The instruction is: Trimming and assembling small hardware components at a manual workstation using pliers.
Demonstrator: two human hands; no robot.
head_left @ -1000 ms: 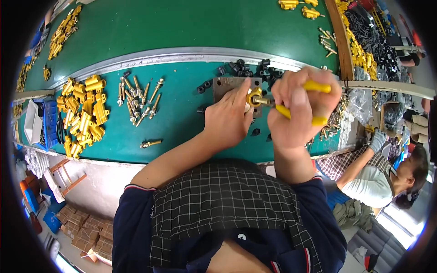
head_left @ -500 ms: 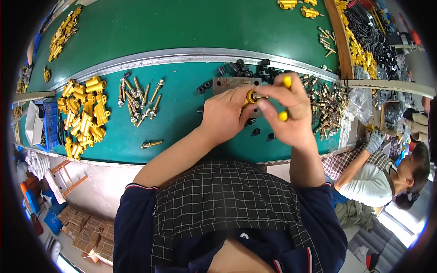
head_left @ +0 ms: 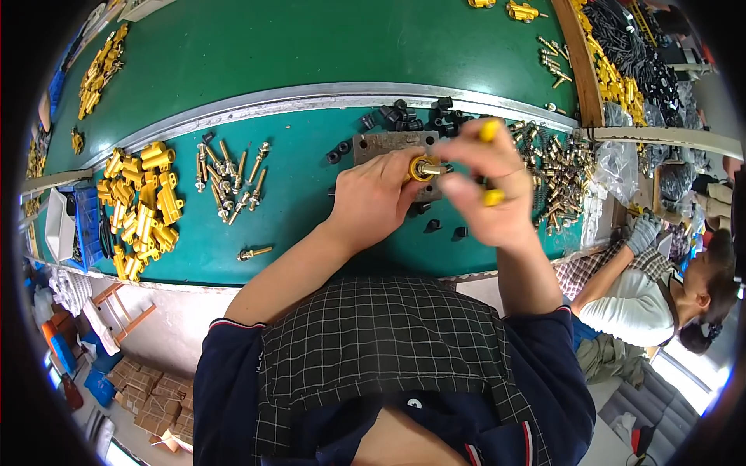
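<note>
My left hand (head_left: pixel 371 198) is closed around a yellow metal housing (head_left: pixel 418 177), with its round open end facing right. From that end sticks a short silver and brass pin (head_left: pixel 432 168). My right hand (head_left: pixel 497 194), smeared by motion, is just right of the pin, its thumb and forefinger apart. Two yellow handle ends (head_left: pixel 493 197) of a tool show within the right hand; the rest of the tool is hidden. Beneath the hands lies a steel block (head_left: pixel 388 143) with holes in it.
Yellow housings (head_left: pixel 148 210) are heaped at left, beside brass pins (head_left: pixel 225 177). Black caps (head_left: pixel 400 116) lie behind the block; small metal fittings and springs (head_left: pixel 556 182) are piled at right. A metal rail (head_left: pixel 311 95) crosses the green bench. A gloved co-worker (head_left: pixel 629 295) sits at right.
My right thumb and forefinger have drawn slightly apart and off the pin, which now shows more plainly. My left hand keeps its hold on the housing and sits slightly farther left in view.
</note>
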